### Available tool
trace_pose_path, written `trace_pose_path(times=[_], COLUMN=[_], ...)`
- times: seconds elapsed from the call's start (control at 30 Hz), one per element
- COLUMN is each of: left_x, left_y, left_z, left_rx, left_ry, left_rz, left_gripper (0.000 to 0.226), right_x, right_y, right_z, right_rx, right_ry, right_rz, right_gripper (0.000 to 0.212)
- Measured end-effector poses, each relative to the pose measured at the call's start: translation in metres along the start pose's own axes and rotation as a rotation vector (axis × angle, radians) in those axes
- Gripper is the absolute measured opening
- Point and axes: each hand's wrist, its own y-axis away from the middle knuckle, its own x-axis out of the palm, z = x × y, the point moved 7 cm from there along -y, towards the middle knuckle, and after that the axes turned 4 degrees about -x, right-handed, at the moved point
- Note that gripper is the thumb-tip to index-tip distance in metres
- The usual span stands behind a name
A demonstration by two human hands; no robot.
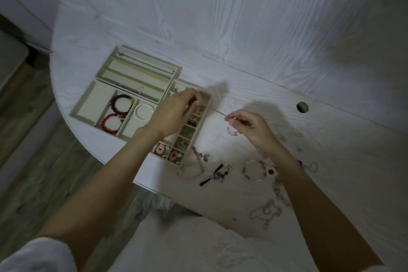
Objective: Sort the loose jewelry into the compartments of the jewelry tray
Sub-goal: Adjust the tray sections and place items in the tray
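A beige jewelry tray (85, 104) with many compartments lies on the white table. It holds a dark beaded bracelet (121, 104), a red bracelet (109, 125) and a pearl bracelet (144, 111). My left hand (176, 110) hovers over the tray's small compartments and pinches one end of a thin chain (215, 111). My right hand (247, 127) pinches the other end, so the chain is stretched taut between them just right of the tray.
Loose jewelry is scattered near the table's front: a tangled chain (199, 157), a black tassel earring (217, 174), a wire bracelet (254, 170), a long necklace (266, 212). A round cable hole (302, 107) sits at the right. The table's curved edge (66, 117) runs at the left.
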Motion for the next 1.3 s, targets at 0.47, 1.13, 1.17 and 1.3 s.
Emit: trace_pose_path(times=[0.47, 1.13, 1.17, 1.3], left_x=[-0.114, -0.131, -0.129, -0.113], left_y=[0.030, -0.083, -0.086, -0.098], left_z=[0.187, 0.315, 0.314, 0.308], left_rx=[0.046, 0.278, 0.303, 0.377], left_ry=[-0.439, -0.506, -0.513, -0.553], left_rz=[-0.176, 0.025, 0.036, 0.134], left_gripper=[0.016, 0.014, 0.018, 0.006], right_x=[0.059, 0.116, 0.117, 0.131], right_y=[-0.096, -0.200, -0.204, -0.220], right_z=[0.056, 0.032, 0.028, 0.024], right_rx=[-0.152, -0.001, 0.021, -0.010], right_ry=[0.378, 0.648, 0.668, 0.816], right_rz=[-0.047, -0.334, -0.314, -0.161], right_gripper=[0.016, 0.011, 0.012, 0.014])
